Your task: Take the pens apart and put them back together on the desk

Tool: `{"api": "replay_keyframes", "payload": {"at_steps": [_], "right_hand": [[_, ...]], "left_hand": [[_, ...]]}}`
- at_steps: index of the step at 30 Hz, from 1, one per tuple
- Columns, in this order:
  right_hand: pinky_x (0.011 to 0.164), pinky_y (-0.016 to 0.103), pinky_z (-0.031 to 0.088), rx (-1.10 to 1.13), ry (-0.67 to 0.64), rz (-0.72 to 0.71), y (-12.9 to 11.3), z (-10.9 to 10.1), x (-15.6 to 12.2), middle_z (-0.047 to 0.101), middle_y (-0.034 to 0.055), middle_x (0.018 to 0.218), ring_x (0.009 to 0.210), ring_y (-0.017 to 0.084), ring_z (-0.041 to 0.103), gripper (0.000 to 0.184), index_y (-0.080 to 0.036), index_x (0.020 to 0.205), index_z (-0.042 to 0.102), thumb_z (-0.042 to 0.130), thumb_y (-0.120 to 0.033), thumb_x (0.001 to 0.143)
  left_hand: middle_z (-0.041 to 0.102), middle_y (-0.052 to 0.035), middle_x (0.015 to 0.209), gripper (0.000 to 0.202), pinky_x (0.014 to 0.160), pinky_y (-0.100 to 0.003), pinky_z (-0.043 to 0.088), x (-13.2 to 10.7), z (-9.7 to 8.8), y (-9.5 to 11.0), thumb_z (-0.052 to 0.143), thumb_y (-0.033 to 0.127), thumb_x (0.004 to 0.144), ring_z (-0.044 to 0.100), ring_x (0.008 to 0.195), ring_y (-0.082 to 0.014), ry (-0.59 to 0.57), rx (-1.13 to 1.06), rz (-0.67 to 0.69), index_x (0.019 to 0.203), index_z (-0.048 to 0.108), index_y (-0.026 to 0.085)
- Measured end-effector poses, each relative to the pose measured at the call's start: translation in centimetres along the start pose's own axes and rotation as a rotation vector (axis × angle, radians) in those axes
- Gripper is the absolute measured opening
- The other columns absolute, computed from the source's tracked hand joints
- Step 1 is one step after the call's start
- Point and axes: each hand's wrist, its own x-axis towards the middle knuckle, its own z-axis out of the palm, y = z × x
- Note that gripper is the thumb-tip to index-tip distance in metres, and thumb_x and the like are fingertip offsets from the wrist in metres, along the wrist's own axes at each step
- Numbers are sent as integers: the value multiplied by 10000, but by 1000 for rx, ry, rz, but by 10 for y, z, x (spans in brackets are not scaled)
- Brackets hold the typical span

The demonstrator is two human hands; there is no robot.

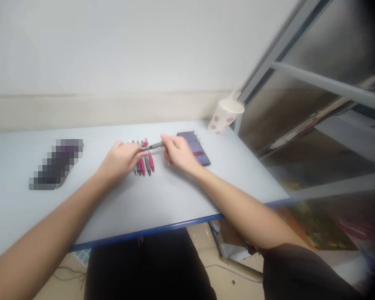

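Both hands pinch one grey pen [154,146] just above a row of pens [146,163], near the tabletop's [162,196] far edge.
The tabletop is smooth, pale and blue-edged; a flat glossy smartphone [196,144] lies beside the right hand [178,154], and a dotted paper cup [225,116] stands at the far right corner. The left hand [120,160] and right hand close their fingertips on opposite ends of the slim pen, which seems to be the one being worked; that calls for a steady grip at both ends.

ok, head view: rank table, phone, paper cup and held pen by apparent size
1. table
2. phone and paper cup: look about equal, phone partly behind the right hand, so not ranked
3. pen, between left hand and right hand
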Motion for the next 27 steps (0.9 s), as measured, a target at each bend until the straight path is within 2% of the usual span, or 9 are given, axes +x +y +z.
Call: {"api": "replay_keyframes", "payload": {"at_steps": [4, 7, 10, 12, 16, 20, 23, 25, 27], "right_hand": [[520, 257, 425, 56, -262, 95, -6, -10, 1, 537, -30, 452, 403, 113, 494, 607, -199, 665, 568, 489, -686, 1019], [626, 263, 473, -19, -337, -62, -9, -18, 1, 625, -15, 544, 518, 124, 576, 501, -185, 730, 615, 557, -591, 1018], [749, 271, 482, -159, -309, -265, -9, -24, 3, 769, 40, 900, 803, 157, 678, 270, -183, 982, 703, 650, -447, 986], [782, 274, 473, -229, -283, -294, -7, -25, 4, 770, 58, 1071, 896, 166, 681, 266, -195, 1094, 711, 666, -429, 974], [772, 282, 447, -324, -316, -256, -4, -24, 5, 748, 44, 928, 807, 156, 638, 295, -176, 980, 704, 551, -423, 1034], [780, 280, 436, -322, -221, -288, -5, -20, 3, 734, 68, 1095, 874, 167, 627, 268, -185, 1107, 661, 618, -421, 987], [774, 298, 425, -336, -249, -194, -7, -17, 1, 724, 54, 935, 800, 170, 605, 365, -177, 976, 663, 469, -475, 1057], [762, 292, 416, -344, -263, -205, -7, -16, 0, 715, 56, 938, 806, 170, 597, 280, -174, 954, 643, 555, -433, 1014], [753, 283, 414, -333, -232, -224, -7, -15, 0, 713, 70, 1067, 835, 168, 598, 279, -180, 1077, 622, 678, -416, 938]], "left_hand": [[588, -35, 652, 406, 769, -395, 433, -2, -4, 5, 321, 417, 1036, 501, 616, -207, -63, -64, 21, 695, 447, 237], [611, -23, 645, 458, 687, -347, 435, -4, -12, 5, 313, 472, 1041, 555, 626, -204, -174, -192, -42, 694, 495, 232], [628, -5, 648, 504, 629, -312, 420, -6, -15, 1, 330, 514, 1050, 579, 608, -184, -223, -287, -91, 699, 549, 226], [629, -2, 649, 510, 614, -305, 410, -7, -15, -2, 339, 508, 1057, 573, 600, -175, -209, -300, -105, 688, 546, 224], [612, -7, 631, 496, 622, -311, 399, -7, -13, -2, 351, 502, 1053, 568, 603, -183, -197, -244, -96, 689, 545, 227], [588, -1, 630, 480, 628, -307, 378, -7, -13, -2, 364, 501, 1051, 547, 595, -173, -204, -218, -87, 711, 556, 221], [578, 10, 649, 467, 621, -298, 364, -8, -14, -3, 382, 517, 1063, 535, 601, -160, -193, -238, -85, 747, 551, 217], [578, 11, 659, 442, 607, -295, 355, -9, -14, -3, 404, 509, 1064, 525, 593, -152, -170, -241, -97, 758, 532, 217], [571, 9, 655, 427, 594, -297, 344, -9, -15, -3, 422, 493, 1061, 510, 581, -149, -151, -232, -105, 745, 508, 218]]}}
